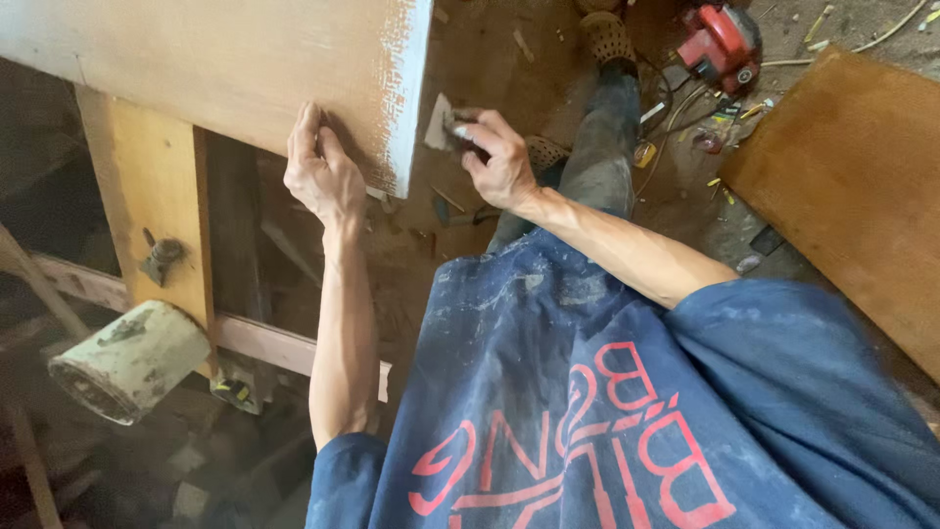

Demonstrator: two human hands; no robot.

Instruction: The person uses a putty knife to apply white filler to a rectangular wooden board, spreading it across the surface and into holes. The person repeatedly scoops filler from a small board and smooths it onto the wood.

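Dusty workshop floor | left hand point(318, 174) flat on smooth wooden board point(225, 69) | right hand point(497, 157) pinching sandpaper scrap point(438, 125)

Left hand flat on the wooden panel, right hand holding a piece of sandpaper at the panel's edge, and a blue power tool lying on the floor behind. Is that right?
Not quite: the power tool on the floor is red, not blue, as the head view shows. The rest holds: the left hand lies on the panel and the right hand holds sandpaper at its edge.
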